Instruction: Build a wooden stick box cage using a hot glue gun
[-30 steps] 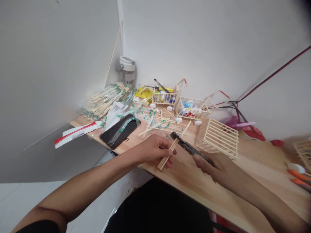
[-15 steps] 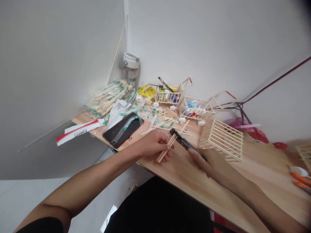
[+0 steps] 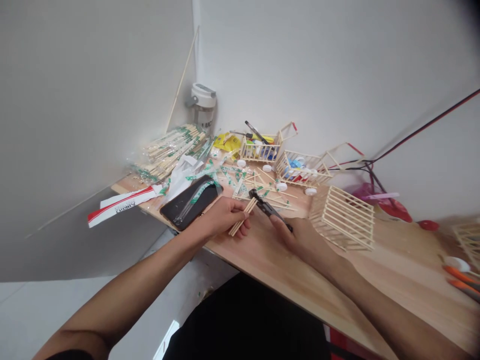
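My left hand is closed around a few thin wooden sticks, which slant up to the right over the table. In my right hand is a pair of black pliers, its head close to the sticks' upper ends. Whether the jaws touch the sticks cannot be made out. Just beyond both hands lie loose stick pieces among green-printed wrappers. A stick-built basket frame lies to the right of my right hand.
Two stick-built carts filled with small items stand at the back. A black phone lies left of my left hand. Bagged chopsticks and a lidded bottle are in the corner. Orange-handled tool at right.
Both hands have shifted left and slightly up with the sticks and pliers. The long stick end that stuck out past the pliers no longer shows; the held sticks end near the plier head.
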Action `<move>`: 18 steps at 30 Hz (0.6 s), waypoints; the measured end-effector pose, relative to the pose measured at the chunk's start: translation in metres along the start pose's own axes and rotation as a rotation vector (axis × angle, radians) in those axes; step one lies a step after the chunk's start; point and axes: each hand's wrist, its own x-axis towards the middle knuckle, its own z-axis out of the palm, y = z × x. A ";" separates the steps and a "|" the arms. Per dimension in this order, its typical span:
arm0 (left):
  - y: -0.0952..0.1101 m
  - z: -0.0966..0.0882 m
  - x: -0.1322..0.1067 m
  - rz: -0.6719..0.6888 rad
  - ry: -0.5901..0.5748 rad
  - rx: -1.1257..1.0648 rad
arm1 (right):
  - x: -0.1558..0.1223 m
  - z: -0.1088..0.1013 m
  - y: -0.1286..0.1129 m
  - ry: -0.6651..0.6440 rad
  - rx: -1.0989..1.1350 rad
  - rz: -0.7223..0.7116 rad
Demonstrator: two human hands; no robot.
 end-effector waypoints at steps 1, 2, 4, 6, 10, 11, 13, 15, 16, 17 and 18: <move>0.000 0.001 -0.001 0.003 0.018 0.011 | 0.001 0.001 0.000 0.011 0.004 -0.003; 0.000 0.002 -0.001 0.005 0.038 0.020 | 0.002 0.001 0.001 0.016 0.008 -0.005; 0.000 0.003 -0.002 0.005 0.068 0.025 | 0.004 0.000 0.001 0.013 0.018 -0.003; 0.000 0.005 -0.003 0.004 0.100 0.003 | 0.001 -0.003 0.000 0.000 0.027 0.009; -0.002 0.005 -0.004 0.024 0.132 -0.054 | -0.017 -0.017 -0.005 -0.051 0.140 0.125; -0.002 0.006 -0.005 0.038 0.138 -0.047 | -0.025 -0.021 -0.005 -0.059 0.190 0.169; -0.004 0.006 -0.005 0.070 0.160 0.001 | -0.043 -0.031 -0.002 -0.040 0.259 0.225; -0.004 0.007 -0.007 0.103 0.183 0.075 | -0.062 -0.043 0.007 0.039 0.260 0.236; -0.003 0.007 -0.008 0.117 0.186 0.110 | -0.072 -0.049 0.014 0.113 0.232 0.245; -0.002 0.008 -0.009 0.130 0.183 0.140 | -0.082 -0.056 0.022 0.178 0.196 0.263; -0.001 0.009 -0.011 0.143 0.174 0.168 | -0.091 -0.063 0.032 0.256 0.172 0.289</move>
